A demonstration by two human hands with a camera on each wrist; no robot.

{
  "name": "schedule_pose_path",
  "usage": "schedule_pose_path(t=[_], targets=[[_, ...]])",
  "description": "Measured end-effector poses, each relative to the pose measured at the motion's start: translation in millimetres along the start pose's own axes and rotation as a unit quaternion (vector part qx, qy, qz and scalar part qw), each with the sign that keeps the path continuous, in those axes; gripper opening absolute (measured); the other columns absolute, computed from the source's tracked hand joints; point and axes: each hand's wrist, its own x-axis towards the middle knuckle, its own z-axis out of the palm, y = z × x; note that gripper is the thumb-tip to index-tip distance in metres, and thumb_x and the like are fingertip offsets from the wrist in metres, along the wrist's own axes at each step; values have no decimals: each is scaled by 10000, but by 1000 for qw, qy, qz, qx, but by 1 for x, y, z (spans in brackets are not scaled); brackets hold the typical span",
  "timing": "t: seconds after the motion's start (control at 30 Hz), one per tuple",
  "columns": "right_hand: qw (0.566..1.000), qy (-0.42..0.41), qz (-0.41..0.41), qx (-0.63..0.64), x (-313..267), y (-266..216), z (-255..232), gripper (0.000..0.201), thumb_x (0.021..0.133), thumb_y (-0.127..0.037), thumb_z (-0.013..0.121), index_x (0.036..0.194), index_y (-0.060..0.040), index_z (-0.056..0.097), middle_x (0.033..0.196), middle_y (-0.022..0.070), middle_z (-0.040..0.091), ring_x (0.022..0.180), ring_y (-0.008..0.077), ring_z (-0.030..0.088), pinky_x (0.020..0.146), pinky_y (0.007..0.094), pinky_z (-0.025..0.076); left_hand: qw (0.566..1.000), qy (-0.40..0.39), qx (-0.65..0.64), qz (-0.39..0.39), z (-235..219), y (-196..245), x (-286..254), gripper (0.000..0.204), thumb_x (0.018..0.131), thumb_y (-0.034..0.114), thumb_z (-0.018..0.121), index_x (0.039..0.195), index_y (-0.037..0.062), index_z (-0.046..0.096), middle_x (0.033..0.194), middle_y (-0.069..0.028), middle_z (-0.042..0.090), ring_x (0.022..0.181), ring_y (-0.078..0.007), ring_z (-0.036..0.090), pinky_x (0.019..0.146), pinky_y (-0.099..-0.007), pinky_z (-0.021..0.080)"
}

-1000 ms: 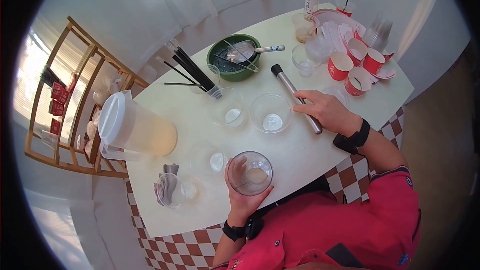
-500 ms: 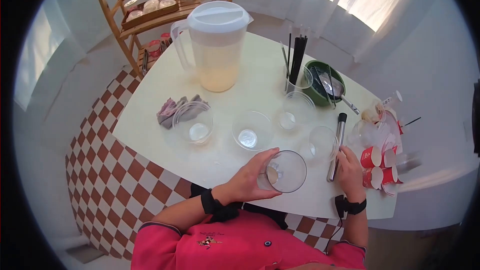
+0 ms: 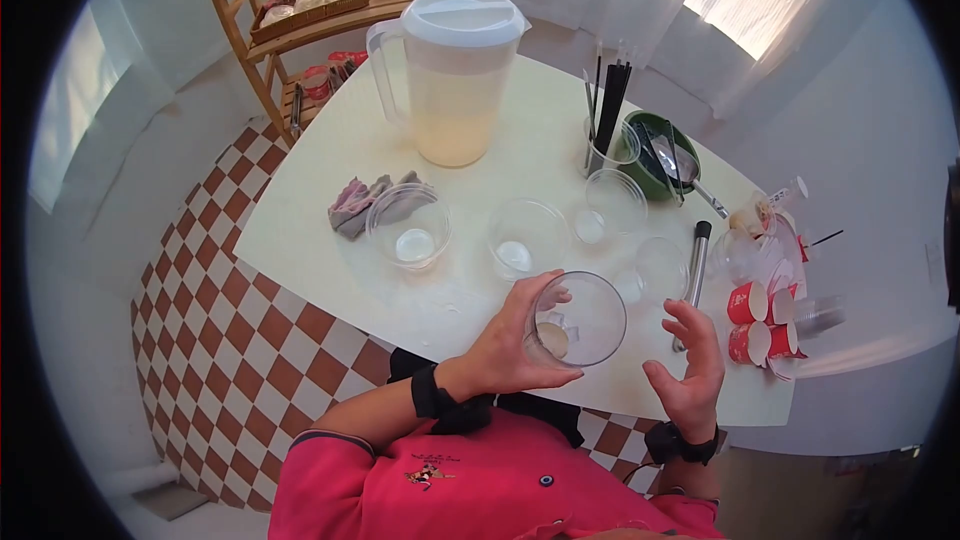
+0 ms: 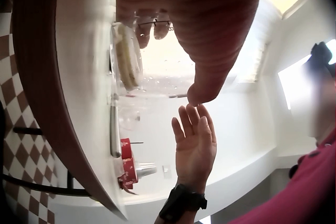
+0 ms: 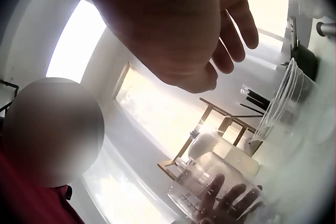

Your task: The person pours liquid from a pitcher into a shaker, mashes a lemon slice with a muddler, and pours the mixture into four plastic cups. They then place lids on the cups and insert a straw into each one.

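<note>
Tumbler, head view: left hand (image 3: 505,348) wraps a clear tumbler (image 3: 600,325) beside the table's front edge (image 3: 650,404); a slack grip could drop it there.
Right hand, head view: spread wide (image 3: 694,372), holding nothing; a sweep outward could bump the muddler (image 3: 700,265) and the clear cup (image 3: 662,270) near it.
Pale disc, left wrist view: sits low in the tumbler (image 4: 127,58); tipping could shift it. Open air lies beyond the rim.
Pitcher, right wrist view: stands past the tumbler (image 5: 239,160), leaving less room that way; bare tabletop (image 5: 310,174) spreads nearby.
</note>
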Motion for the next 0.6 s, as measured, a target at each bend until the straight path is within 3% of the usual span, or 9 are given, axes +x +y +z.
schedule_pose_path(t=[0.1, 0.2, 0.4, 0.5, 0.53, 0.6], targets=[[988, -56, -3, 143, 8, -11, 43, 1069, 697, -191, 923, 1543, -9, 296, 1510, 181, 440, 1385, 310, 469, 1110, 454, 421, 999, 16, 28, 18, -5, 24, 5, 1215, 625, 159, 966, 1546, 14, 187, 1413, -170, 455, 1299, -274, 541, 1090, -400, 455], [968, -129, -43, 210, 18, -19, 66, 1298, 658, -252, 971, 1596, -26, 104, 1559, 202, 360, 1440, 303, 403, 1145, 463, 379, 995, 6, 72, 65, -10, 37, 4, 1249, 606, 180, 981, 1544, 10, 172, 1427, -172, 442, 1307, -276, 534, 1094, -401, 453], [964, -88, -99, 230, 26, -20, 79, 1434, 628, -253, 990, 1596, -41, -46, 1572, 234, 305, 1401, 316, 445, 1140, 449, 399, 993, 16, 102, 55, 1, 32, -6, 1221, 623, 200, 973, 1538, 3, 189, 1452, -198, 409, 1306, -304, 523, 1092, -428, 445], [966, -69, -124, 214, 27, -21, 77, 1443, 627, -266, 991, 1591, -43, -59, 1559, 244, 311, 1371, 330, 476, 1122, 438, 426, 985, 8, 144, 95, -4, 44, 5, 1169, 650, 206, 957, 1531, 3, 216, 1450, -208, 410, 1307, -341, 511, 1094, -437, 432], [970, -50, -82, 224, 24, -19, 80, 1568, 527, -334, 1031, 1603, -89, -83, 1547, 213, 359, 1425, 321, 402, 1175, 492, 331, 983, 7, 147, 110, -4, 44, 9, 1145, 657, 213, 954, 1526, 10, 238, 1447, -207, 415, 1312, -365, 497, 1098, -447, 421], [968, -45, -87, 230, 26, -17, 80, 1506, 545, -322, 1022, 1600, -85, -25, 1539, 204, 370, 1419, 314, 409, 1176, 493, 334, 980, 21, 145, 137, -4, 51, 17, 1124, 634, 222, 953, 1515, 15, 287, 1473, -220, 416, 1344, -400, 458, 1105, -468, 414]])
